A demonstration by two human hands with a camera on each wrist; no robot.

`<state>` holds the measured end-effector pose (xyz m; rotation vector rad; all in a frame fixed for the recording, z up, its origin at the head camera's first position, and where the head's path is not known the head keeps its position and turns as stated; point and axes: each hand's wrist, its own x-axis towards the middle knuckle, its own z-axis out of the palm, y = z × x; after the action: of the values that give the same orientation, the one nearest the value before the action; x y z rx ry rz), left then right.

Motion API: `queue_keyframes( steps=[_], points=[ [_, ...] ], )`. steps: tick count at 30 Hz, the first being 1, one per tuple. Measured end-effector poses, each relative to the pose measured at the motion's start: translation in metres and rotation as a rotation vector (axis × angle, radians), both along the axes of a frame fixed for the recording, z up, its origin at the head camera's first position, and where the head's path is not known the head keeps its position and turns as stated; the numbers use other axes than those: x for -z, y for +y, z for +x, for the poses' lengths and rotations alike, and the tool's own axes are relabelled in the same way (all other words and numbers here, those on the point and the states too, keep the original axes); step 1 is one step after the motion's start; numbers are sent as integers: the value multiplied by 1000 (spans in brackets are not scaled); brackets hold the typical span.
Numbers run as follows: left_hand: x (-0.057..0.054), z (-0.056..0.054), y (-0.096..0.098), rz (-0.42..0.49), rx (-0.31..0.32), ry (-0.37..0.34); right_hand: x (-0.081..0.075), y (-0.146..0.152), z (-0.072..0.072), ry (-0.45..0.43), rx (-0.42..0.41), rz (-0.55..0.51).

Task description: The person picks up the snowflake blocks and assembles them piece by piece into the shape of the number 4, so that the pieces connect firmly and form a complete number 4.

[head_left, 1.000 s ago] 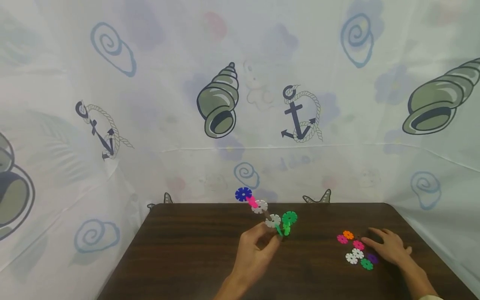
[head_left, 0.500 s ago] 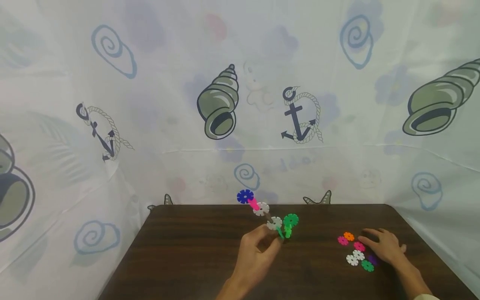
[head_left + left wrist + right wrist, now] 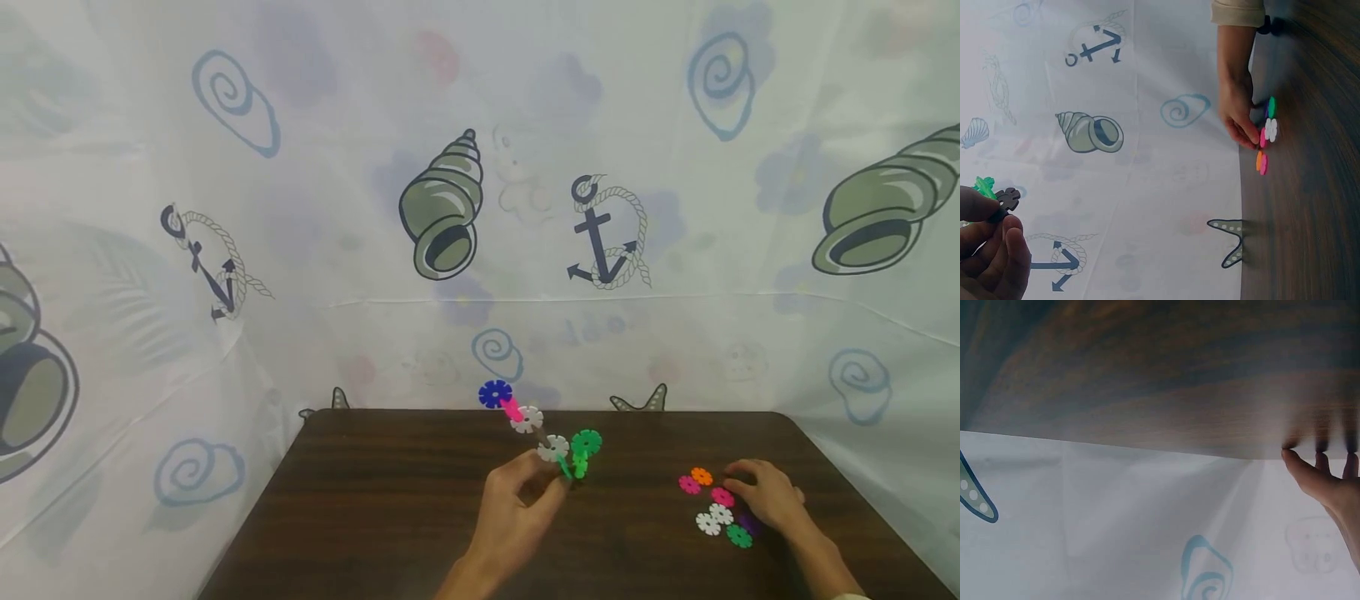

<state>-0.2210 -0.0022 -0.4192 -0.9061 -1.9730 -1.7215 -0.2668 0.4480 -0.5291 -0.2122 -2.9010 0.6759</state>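
Loose discs [image 3: 720, 514] on table [image 3: 375, 500], cloth [image 3: 337, 208] behind

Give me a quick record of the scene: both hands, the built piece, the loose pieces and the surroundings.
left hand: pinches the disc chain
disc chain: blue, pink, white, brown and green discs joined together
right hand: fingers spread, tips at the table, beside the loose discs
loose discs: orange, two pink, two white, green, purple
table: dark wood grain
cloth: pale, printed shells and anchors
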Motion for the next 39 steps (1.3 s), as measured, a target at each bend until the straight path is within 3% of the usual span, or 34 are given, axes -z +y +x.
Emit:
queue_keyframes(
  steps=[13,19,31,39],
  points=[
    [0,1,1,5,-1,17,-9,-3,10,-50,72,-101],
    [1,2,1,3,-14,12,-15,-14,14,-24,82,-81],
    [-1,2,-1,0,-19,16,-66,-83,29,218,7,-93],
    [-2,3,-1,3,-6,4,-89,-131,40,403,-15,-106]
  ],
)
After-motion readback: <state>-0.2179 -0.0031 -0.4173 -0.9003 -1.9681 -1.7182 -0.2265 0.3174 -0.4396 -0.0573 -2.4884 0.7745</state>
